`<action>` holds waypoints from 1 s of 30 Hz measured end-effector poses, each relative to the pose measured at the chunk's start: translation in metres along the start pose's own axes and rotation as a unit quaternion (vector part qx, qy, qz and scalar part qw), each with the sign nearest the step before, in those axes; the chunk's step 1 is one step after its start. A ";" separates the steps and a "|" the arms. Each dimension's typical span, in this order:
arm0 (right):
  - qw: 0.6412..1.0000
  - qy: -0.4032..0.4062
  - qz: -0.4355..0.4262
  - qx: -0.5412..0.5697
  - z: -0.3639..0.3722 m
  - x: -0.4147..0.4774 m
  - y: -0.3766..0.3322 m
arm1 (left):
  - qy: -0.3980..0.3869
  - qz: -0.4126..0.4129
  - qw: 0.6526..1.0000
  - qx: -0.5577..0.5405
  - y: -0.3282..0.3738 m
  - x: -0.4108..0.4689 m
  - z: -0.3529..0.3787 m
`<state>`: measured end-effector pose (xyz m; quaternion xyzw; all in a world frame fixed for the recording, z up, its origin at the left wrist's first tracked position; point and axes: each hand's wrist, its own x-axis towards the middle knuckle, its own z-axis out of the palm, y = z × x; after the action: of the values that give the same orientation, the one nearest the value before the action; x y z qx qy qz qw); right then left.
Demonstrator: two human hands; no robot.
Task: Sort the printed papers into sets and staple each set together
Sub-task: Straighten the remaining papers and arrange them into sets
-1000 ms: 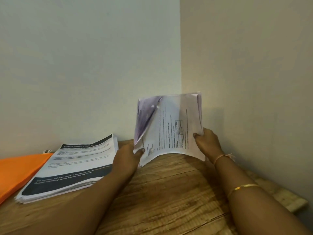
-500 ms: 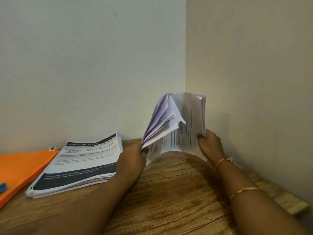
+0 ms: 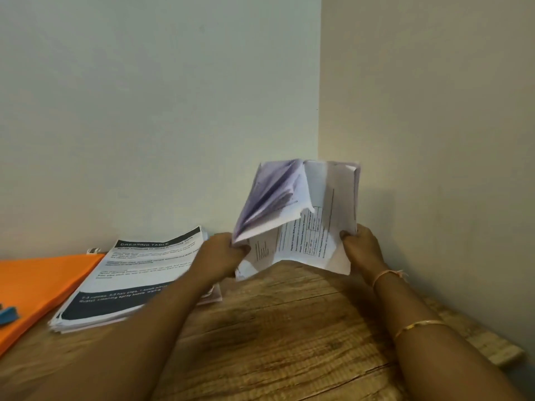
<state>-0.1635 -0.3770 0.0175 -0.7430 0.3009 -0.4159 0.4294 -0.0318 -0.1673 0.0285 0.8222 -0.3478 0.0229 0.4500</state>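
Gripping upright sheaf of papers [image 3: 301, 218], left hand [image 3: 223, 253], right hand [image 3: 362, 247].

One legible heading
We read "DRESSING TABLE" atop the paper stack [image 3: 139, 273] at nine o'clock; the held sheets [image 3: 307, 238] blur.

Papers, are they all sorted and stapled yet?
Not yet. One stack lies on the table, maybe sorted. The left hand and right hand hold a fanned-open bundle, so sorting is under way. Stapling looks left: no stapler in hand; a blue thing lies on the orange folder.
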 end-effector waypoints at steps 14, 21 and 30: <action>0.880 -0.305 0.155 0.329 -0.017 -0.012 -0.006 | -0.089 -0.230 0.824 -0.511 -0.029 -0.010 -0.075; 0.807 -0.193 0.169 0.532 0.002 -0.003 -0.009 | -0.002 -0.272 0.802 -0.531 -0.016 -0.006 -0.049; 0.885 -0.242 0.166 0.360 0.071 -0.036 -0.027 | -0.021 -0.290 0.769 -0.569 0.024 -0.030 0.019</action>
<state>-0.1158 -0.3083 0.0083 -0.5539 0.1361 -0.2250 0.7900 -0.0738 -0.1737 0.0246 0.4774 -0.0514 -0.3286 0.8133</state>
